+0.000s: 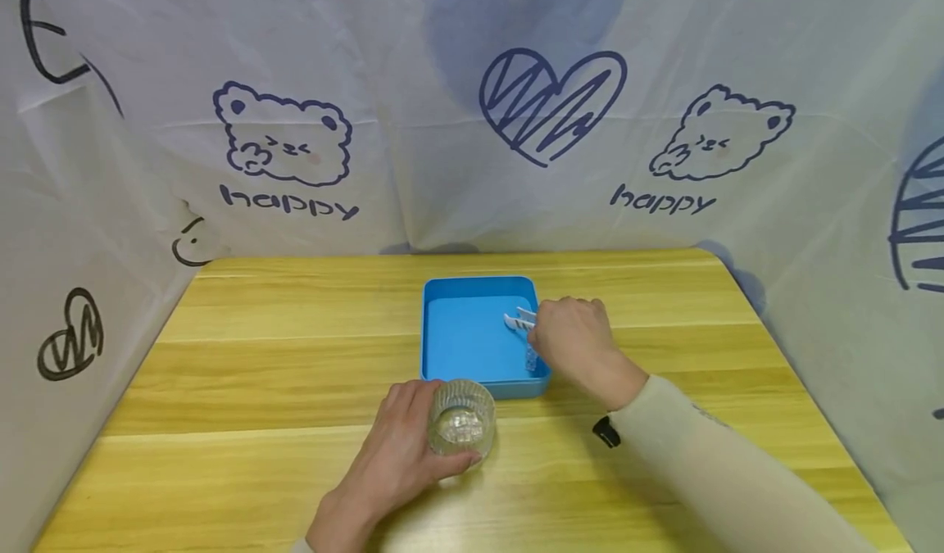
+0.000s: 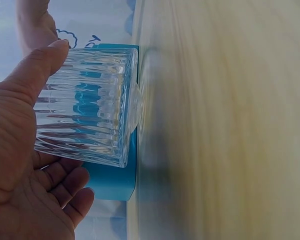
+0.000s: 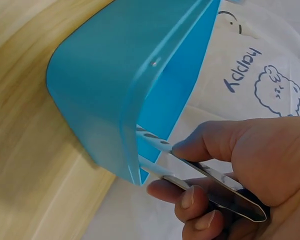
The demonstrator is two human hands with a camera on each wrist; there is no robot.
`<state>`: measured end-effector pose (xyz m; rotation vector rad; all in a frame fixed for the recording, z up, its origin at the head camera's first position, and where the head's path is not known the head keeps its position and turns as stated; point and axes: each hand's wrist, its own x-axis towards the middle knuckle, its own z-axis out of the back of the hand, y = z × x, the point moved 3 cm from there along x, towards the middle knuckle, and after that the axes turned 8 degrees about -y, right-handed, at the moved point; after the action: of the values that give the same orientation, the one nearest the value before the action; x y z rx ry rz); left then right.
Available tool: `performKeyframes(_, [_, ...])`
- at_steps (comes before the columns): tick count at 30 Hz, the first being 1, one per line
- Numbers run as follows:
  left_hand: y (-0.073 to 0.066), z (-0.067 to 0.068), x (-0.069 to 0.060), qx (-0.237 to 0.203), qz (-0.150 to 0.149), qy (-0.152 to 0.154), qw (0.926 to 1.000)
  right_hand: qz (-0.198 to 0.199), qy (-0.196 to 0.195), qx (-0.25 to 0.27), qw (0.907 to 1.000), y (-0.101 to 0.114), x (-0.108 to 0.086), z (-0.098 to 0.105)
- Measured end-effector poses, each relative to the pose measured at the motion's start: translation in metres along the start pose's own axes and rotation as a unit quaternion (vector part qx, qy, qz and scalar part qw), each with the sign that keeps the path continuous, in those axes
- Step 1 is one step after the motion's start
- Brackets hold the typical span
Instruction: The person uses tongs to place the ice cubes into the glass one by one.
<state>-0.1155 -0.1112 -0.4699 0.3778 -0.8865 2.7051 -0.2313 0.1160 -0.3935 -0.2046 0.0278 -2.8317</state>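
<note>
A clear ribbed glass (image 1: pixel 462 423) is held in my left hand (image 1: pixel 398 446), thumb on one side and fingers on the other. The left wrist view shows the glass (image 2: pixel 90 107) with its base at or just over the tabletop; which, I cannot tell. My right hand (image 1: pixel 578 340) grips small metal tongs (image 3: pixel 215 182) with white tips. These tongs (image 1: pixel 519 322) reach over the right wall of a blue tray (image 1: pixel 465 340), their tips apart. Inside the tray, along its right side, lies a small clear piece (image 1: pixel 531 359). Whether the glass holds anything is unclear.
The wooden table (image 1: pixel 258 373) has white cloth (image 1: pixel 398 86) with drawn bears and hearts behind it and at both sides. The tray's front wall (image 1: pixel 509 390) stands close behind the glass. A dark object (image 1: pixel 606 432) shows at my right wrist.
</note>
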Motion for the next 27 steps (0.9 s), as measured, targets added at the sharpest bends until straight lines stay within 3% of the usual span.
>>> performKeyframes(3, [0.000,0.000,0.000,0.001,-0.002,0.000,1.0000,-0.013,0.025,0.011,0.9995,-0.002,-0.004,0.002])
performKeyframes(6, [-0.001,0.000,0.000,0.001,-0.003,0.000,1.0000,-0.009,0.027,0.024,0.9993,-0.004,-0.009,0.002])
performKeyframes(12, [-0.001,-0.001,0.000,0.002,-0.001,0.004,1.0000,0.016,-0.015,0.060,0.9979,-0.006,-0.019,0.001])
performKeyframes(27, [-0.001,-0.001,-0.001,-0.001,0.000,0.002,1.0000,0.007,-0.098,0.118,0.9881,-0.018,-0.028,-0.002])
